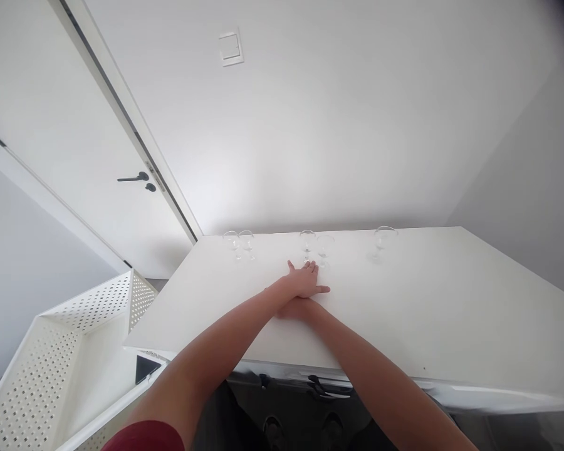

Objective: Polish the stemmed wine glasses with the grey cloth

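Head view: five faint, clear stemmed glasses [307, 250] line the white tabletop's [451, 300] back edge, a door [75, 113] beyond its left corner. Left hand [306, 280] splays empty near the middle pair; right hand [295, 308], crossed beneath, is blurred and partly hidden; I cannot tell its grip.

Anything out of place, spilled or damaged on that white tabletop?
The one oddity is a small dark speck on the white tabletop, near its front edge, right of the right forearm; it stands out against the plain surface, though I can't tell what it is. The five stemmed glasses look upright, with no visible spill or breakage.
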`<state>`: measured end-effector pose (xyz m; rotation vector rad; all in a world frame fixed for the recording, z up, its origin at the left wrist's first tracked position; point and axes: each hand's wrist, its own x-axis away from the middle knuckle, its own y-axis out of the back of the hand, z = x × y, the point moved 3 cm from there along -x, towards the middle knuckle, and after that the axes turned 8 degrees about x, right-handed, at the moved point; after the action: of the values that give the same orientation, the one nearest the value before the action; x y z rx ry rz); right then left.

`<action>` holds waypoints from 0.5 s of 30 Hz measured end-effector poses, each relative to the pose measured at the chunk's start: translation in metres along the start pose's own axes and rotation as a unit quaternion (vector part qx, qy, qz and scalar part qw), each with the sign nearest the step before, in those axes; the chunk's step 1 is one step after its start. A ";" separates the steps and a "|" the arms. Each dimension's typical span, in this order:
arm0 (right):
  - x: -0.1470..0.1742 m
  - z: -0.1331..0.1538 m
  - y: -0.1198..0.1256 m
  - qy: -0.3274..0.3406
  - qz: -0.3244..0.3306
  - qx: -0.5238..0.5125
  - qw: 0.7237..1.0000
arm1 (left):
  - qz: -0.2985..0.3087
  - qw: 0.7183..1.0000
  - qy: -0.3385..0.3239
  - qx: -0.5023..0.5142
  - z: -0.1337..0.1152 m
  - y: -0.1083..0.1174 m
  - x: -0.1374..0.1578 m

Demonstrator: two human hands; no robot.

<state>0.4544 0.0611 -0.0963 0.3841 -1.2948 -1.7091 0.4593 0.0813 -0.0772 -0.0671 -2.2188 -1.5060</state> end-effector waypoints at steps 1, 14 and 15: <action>0.008 0.003 -0.007 0.085 0.029 -0.003 0.996 | 0.002 1.000 0.008 -0.001 0.003 0.001 0.007; 0.046 0.017 -0.035 0.581 0.204 -0.104 0.781 | -0.010 0.992 0.091 0.089 0.053 0.004 0.090; 0.047 0.017 -0.034 0.590 0.250 -0.136 0.756 | -0.014 0.992 0.092 0.083 0.058 0.001 0.095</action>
<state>0.4018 0.0336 -0.1072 0.7013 -0.1459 -0.8176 0.3546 0.1139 -0.0564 0.1497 -2.1939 -1.2818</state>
